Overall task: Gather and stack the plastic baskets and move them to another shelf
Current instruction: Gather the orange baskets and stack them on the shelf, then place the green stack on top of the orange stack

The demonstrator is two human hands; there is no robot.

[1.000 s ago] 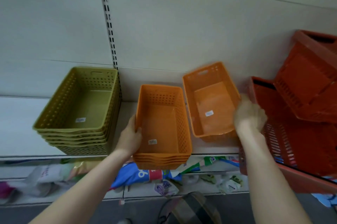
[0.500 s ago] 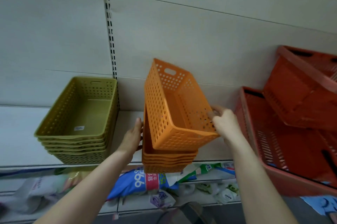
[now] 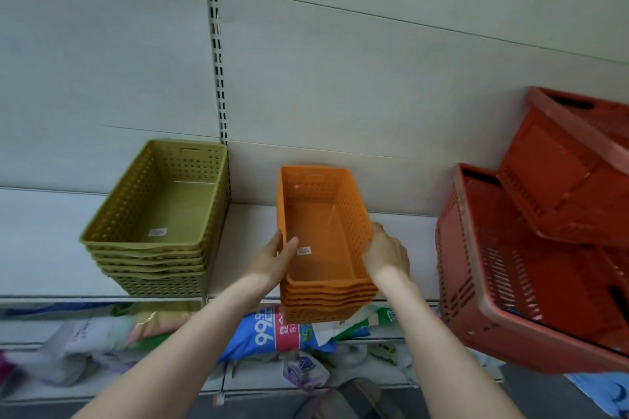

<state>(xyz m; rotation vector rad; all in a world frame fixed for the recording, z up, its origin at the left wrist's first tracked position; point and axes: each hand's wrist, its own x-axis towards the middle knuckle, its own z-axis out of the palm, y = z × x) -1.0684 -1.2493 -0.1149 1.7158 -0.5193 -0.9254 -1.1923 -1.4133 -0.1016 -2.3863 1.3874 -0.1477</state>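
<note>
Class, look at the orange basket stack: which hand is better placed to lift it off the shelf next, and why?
Neither alone. The left hand grips the left rim of the orange basket stack, thumb inside; the right hand clasps the right rim. If only one, probably the left, for its hooked thumb.

The scene is lit evenly and softly from above, with faint shadows cast beside the baskets. Straight lines are bent towards the frame edges (a wide-angle effect). The lower corners and the right edge are blurred; slight glare is seen on the orange basket stack (image 3: 323, 241).
</note>
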